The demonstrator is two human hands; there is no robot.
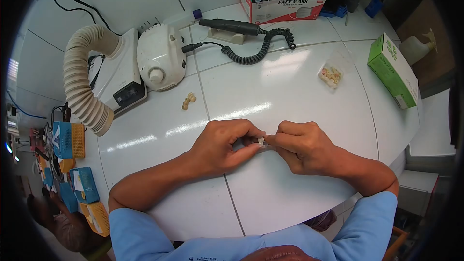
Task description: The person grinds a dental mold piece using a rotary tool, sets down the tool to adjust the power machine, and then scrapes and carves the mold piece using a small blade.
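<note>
Over the middle of the white tiled table, my left hand pinches a small whitish piece between thumb and fingertips. My right hand meets it from the right, its fingers pressed together at the piece; whether it grips the piece or something else is too small to tell. A few small yellowish pieces lie on the table beyond my left hand. Farther off to the right rests a clear plastic bag with several similar pieces inside.
A ribbed hose and a white control unit stand at the back left. Behind are a black handpiece with coiled cord and face mask boxes. A green box is at right, baskets and another person at left.
</note>
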